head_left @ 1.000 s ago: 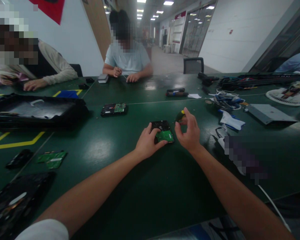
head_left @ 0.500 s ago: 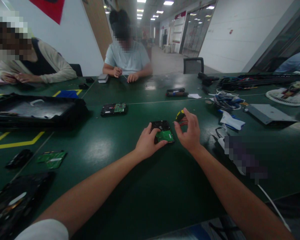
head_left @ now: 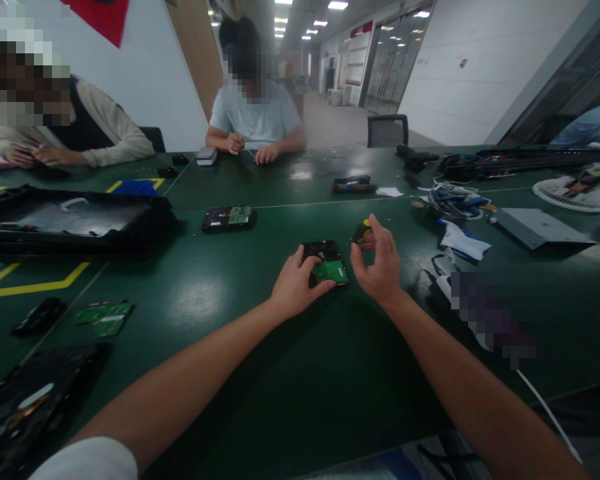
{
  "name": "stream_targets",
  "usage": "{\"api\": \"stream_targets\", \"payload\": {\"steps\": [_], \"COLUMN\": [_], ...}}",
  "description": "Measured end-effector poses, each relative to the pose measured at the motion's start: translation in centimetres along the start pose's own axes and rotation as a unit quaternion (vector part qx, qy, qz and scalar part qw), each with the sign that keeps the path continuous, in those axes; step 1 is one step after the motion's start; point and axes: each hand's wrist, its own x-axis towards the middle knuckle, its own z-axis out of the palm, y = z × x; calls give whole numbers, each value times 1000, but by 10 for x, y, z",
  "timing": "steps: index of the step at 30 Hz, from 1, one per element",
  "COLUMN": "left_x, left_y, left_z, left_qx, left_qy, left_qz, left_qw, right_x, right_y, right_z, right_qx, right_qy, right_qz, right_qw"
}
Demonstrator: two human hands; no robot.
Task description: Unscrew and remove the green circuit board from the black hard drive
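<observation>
A hard drive (head_left: 333, 271) lies flat on the green table, its green circuit board facing up. My left hand (head_left: 296, 283) grips it from the left, with thumb along the near edge and fingers over the far side. Just right of the drive is my right hand (head_left: 380, 265), its thumb and fingers curled round a small yellow-and-black screwdriver (head_left: 363, 231). The handle shows between the fingertips; its tip is too small to make out.
Another hard drive (head_left: 227, 218) lies farther off to the left. A black casing (head_left: 75, 217), a loose green circuit board (head_left: 107, 318) and a black device (head_left: 35, 403) occupy the left side. Cables (head_left: 455, 200), a metal box (head_left: 543, 228) and a power strip (head_left: 465, 313) stand right. Two people sit opposite.
In my right fingers the screwdriver handle has turned and tilted a little, and that hand has shifted slightly right. My left hand and the hard drive stay where they were.
</observation>
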Motion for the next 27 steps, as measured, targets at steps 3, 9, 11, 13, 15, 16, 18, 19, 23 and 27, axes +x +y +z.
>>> {"api": "stream_targets", "payload": {"steps": [3,9,11,13,15,16,18,19,23,27], "left_x": [0,0,0,0,-1,-1,-1,0,0,-1], "left_y": [0,0,0,0,0,0,0,0,0,0], "left_z": [0,0,-1,-1,0,0,0,0,-1,-1], "left_qx": [0,-2,-5,-6,-3,-2,-1,-1,-2,-4], "left_qy": [0,0,-1,0,1,2,2,1,-2,-4], "left_qz": [-1,-2,-2,-1,0,1,1,0,-4,-6], "left_qw": [1000,1000,1000,1000,1000,1000,1000,1000,1000,1000], "right_x": [0,-1,-1,-1,0,0,0,-1,-2,-1], "right_y": [0,-1,-1,0,0,1,1,1,2,1], "right_z": [0,-1,0,0,0,0,0,1,1,1], "right_qx": [1,-2,-5,-3,5,8,7,4,7,7], "right_qy": [1,-7,-3,3,6,6,2,0,2,8], "right_qz": [8,11,13,15,10,6,1,2,18,16], "right_qw": [1000,1000,1000,1000,1000,1000,1000,1000,1000,1000]}}
